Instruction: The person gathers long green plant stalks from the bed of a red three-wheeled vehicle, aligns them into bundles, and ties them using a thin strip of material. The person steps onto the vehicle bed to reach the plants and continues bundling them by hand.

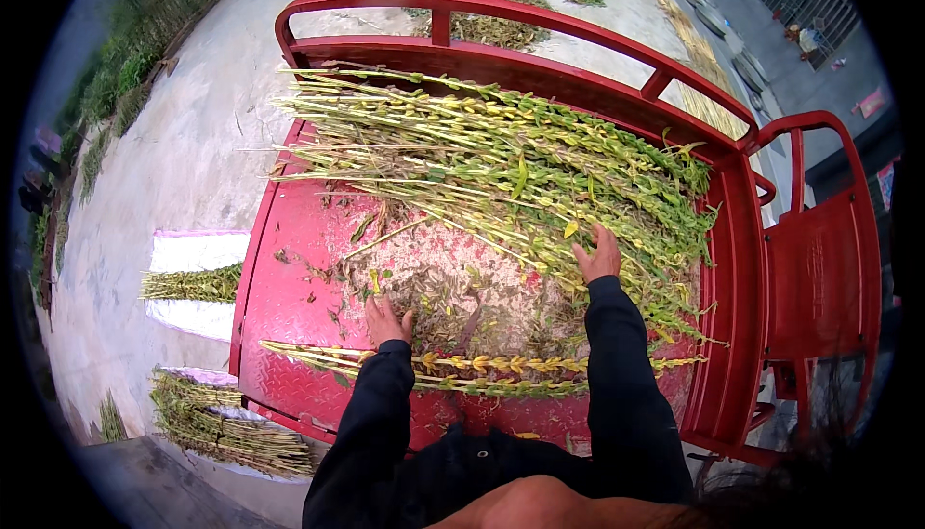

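A large heap of cut stalks with green and yellow seed pods (462,144) lies across the far half of a red cart bed (299,211). My right hand (599,255) is at the near edge of this heap with its fingers apart, holding nothing that shows. Over the bed to the left, my left hand (387,321) has its fingers spread and is also without anything in it. Just above that hand are a small yellow leaf and a loose bare stalk (390,238). A few podded stalks (501,365) lie along the near side, passing behind both forearms.
A red rail (540,16) borders the cart's far side, with a red panel (814,274) at the right. Pale chaff (462,269) and leaf bits cover the middle of the bed. Bundled stalks (231,423) and white sheets (193,250) lie on the concrete at left.
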Tool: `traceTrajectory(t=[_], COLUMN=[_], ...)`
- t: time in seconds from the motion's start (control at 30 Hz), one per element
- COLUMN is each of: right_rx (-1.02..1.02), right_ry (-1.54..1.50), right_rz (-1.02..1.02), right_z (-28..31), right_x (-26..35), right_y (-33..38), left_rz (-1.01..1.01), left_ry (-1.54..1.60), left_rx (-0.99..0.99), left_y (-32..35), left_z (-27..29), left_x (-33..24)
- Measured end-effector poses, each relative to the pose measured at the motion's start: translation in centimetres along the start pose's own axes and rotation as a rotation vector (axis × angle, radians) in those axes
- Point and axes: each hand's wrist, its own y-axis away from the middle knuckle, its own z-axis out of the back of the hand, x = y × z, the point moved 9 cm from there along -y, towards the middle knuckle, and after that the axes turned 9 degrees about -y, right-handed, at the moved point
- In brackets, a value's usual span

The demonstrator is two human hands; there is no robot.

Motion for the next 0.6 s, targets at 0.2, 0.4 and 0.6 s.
traceTrajectory(t=[0.2,0.4,0.6], right_rx=[0.150,0.191,0.371], right_ry=[0.218,0.401,0.386], right_rz=[0.355,0.220,0.085], right_z=[-9.0,-16.9,-20.3], right_x=[8.3,7.1,3.7], right_y=[-20.5,-30.3,-32.4], left_rz=[0.027,0.022,-0.011], left_ry=[-0.180,-0.168,-0.199], left_rx=[0.153,0.052,-0.004], left_y=[-4.4,-4.4,-5.2], left_z=[-6.7,-5.9,-5.3], left_x=[-1.7,-2.2,-3.0])
